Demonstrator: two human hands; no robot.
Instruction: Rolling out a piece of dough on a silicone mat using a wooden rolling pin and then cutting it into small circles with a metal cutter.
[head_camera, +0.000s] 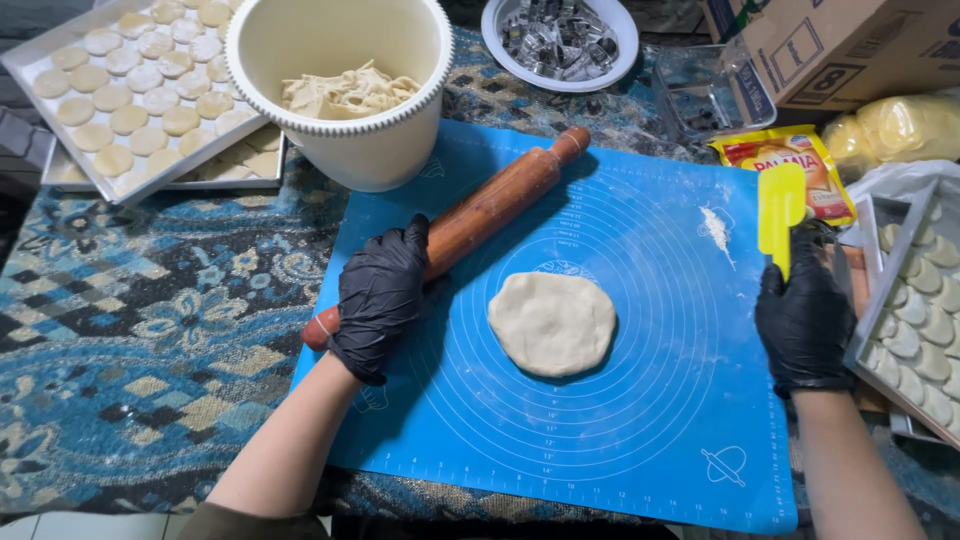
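My left hand has its grip wrapped tight around the lower end of the wooden rolling pin, which lies slanted across the left side of the blue mat. My right hand, at the mat's right edge, is clamped on the yellow scraper, blade pointing up. A flattened round of dough sits in the mat's middle, between both hands. The white bucket stands at the mat's far left corner.
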